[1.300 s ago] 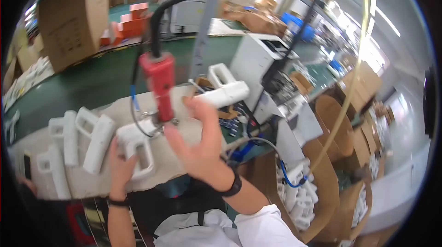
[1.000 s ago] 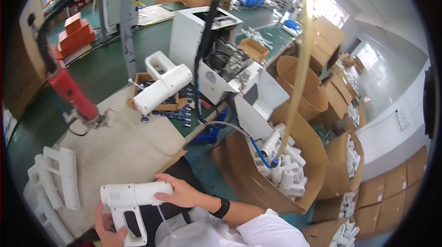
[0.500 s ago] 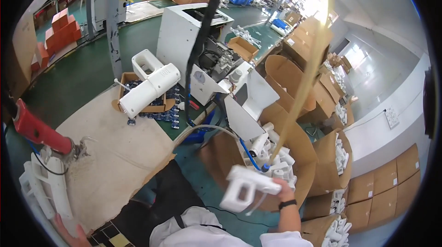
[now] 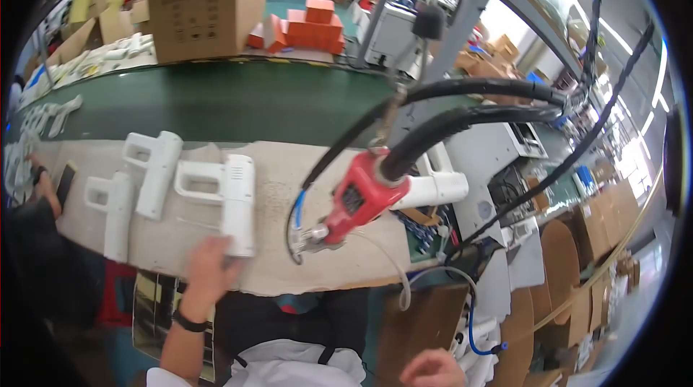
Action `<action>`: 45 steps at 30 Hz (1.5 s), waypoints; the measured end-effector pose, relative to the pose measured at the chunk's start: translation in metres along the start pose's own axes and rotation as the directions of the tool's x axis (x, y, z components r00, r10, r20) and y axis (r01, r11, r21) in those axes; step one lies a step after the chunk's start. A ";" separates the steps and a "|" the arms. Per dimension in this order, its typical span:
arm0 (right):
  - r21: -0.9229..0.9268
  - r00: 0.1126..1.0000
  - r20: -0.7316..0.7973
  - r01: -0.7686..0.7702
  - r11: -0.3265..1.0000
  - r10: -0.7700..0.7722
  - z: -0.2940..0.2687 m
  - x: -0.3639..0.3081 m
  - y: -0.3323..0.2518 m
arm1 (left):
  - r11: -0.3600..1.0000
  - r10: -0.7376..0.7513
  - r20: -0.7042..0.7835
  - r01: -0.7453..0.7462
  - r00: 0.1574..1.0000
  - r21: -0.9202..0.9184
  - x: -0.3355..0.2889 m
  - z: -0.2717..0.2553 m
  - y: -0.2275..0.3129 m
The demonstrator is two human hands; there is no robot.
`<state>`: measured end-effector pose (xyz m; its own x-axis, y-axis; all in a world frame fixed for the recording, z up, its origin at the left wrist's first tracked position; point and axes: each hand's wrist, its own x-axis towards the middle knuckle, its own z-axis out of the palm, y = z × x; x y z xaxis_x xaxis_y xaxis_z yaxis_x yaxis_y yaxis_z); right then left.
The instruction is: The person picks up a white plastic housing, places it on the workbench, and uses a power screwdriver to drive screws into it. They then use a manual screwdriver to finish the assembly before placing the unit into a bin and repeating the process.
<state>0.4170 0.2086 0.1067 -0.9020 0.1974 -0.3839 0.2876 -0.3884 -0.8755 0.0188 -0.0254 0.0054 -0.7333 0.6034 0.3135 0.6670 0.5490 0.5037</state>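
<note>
A beige sheet bears housings, orange boxes beyond.

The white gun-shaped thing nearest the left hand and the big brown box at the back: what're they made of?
White gun-shaped thing: probably hard plastic, smooth, perhaps slightly shiny; its rounded, moulded-looking edges suggest that.
Big brown box: looks like matte cardboard, with flat brown panels and dark print.
</note>
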 end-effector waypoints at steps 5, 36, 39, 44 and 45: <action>-0.811 0.332 -0.023 0.545 0.211 -0.943 0.072 0.160 -0.075 | 0.991 0.123 0.199 -0.112 0.972 -0.066 0.002 0.009 0.052; -0.251 0.377 -0.427 0.823 0.509 -0.822 0.133 0.282 -0.168 | 0.940 0.295 -0.012 -0.292 0.955 -0.177 0.106 0.046 0.067; -0.240 0.404 -0.417 0.816 0.527 -0.814 0.136 0.281 -0.168 | 0.951 0.254 0.073 -0.234 0.965 -0.204 0.106 0.042 0.067; -0.236 0.468 -0.361 0.791 0.565 -0.807 0.143 0.279 -0.164 | 0.957 0.256 0.223 -0.214 0.941 -0.196 0.107 0.034 0.065; -0.246 0.462 -0.357 0.792 0.558 -0.812 0.143 0.281 -0.162 | 0.973 0.229 0.343 -0.208 0.911 -0.098 0.107 0.031 0.065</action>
<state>0.0711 0.1982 0.1832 -0.5351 0.7277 0.4291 -0.4751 0.1608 -0.8651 -0.0121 0.0927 0.0473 -0.4695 0.8741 0.1247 0.7889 0.3519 0.5038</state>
